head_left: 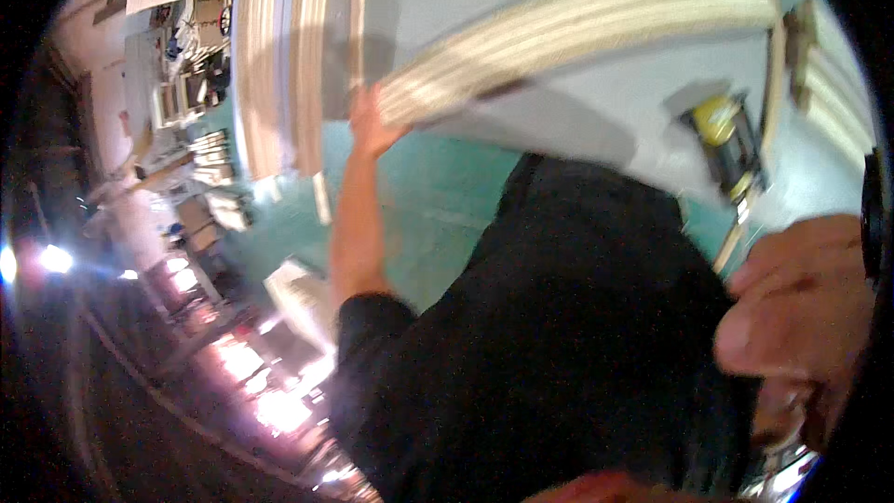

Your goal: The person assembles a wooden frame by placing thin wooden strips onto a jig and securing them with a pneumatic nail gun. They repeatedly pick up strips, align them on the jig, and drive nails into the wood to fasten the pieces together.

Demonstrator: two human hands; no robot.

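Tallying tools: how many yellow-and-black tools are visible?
1: the yellow-and-black tool lies toward the right of the flat grey panel; others may be hidden.

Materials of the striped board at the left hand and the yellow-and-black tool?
Striped board: likely bare, matte wood, from its pale tan colour and lengthwise lines; solid or layered, can't tell. Tool: probably plastic housing, going by yellow and black colouring; blur leaves finish open.
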